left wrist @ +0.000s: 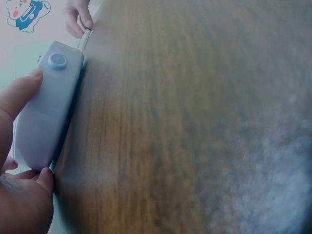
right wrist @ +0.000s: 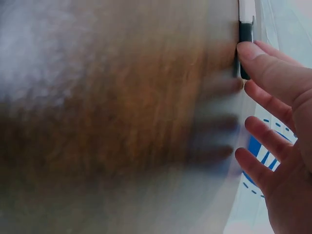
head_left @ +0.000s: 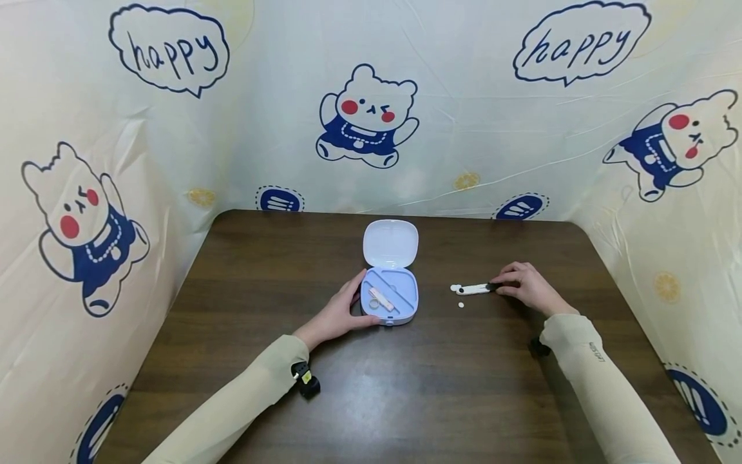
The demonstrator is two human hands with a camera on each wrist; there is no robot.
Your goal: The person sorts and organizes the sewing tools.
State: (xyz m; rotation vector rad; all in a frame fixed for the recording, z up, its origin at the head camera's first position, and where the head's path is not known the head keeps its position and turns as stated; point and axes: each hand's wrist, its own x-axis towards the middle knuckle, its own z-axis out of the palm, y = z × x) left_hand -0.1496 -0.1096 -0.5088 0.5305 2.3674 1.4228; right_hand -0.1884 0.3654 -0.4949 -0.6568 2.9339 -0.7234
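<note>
A light-blue storage case [head_left: 413, 314] stands on the table with its translucent lid [head_left: 391, 243] raised. My left hand [head_left: 336, 311] grips its left side, thumb along the front; the front face and round button [left wrist: 57, 60] show in the left wrist view. Inside lie a small pinkish-white stick-like item [head_left: 380, 299] and a ring [head_left: 373, 303]. To the right, my right hand [head_left: 527, 287] pinches the black end [right wrist: 245, 31] of a slim white tool [head_left: 475, 289]; its exact kind is unclear. The other fingers of that hand are spread.
Small white round pieces lie by the tool's left end, one [head_left: 460, 305] just in front of it. The brown wooden table [head_left: 371, 399] ends at a printed cloth backdrop [head_left: 452, 129] behind and at both sides.
</note>
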